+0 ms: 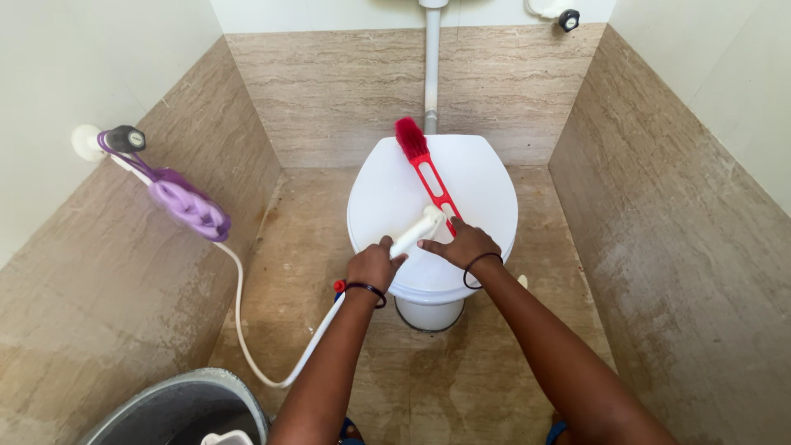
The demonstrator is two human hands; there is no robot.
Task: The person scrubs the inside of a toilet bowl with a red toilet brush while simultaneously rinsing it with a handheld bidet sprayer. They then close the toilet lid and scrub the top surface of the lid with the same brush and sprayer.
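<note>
We stand in a small toilet stall: a white toilet (432,198) with its lid shut, a flush pipe (432,66) behind it, stone-tiled walls (659,247), and a spray hose (247,330) at a wall tap (124,138).

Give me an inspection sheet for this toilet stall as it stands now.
Surface: white closed toilet lid, with tools lying on it.
Job's things: red plastic brush with red bristles lying on the lid; white hand sprayer aimed over the lid.
Clutter: grey metal bucket at the lower left, holding a white object, kind unclear.
Grippers: left hand closed on the sprayer; right hand on the brush handle's end, grip unclear.
Cables: white hose looping over the floor to the sprayer; purple coiled hose hanging from a wall tap.
Surroundings: beige stone floor and wall tiles, stained; white pipe behind the toilet.
</note>
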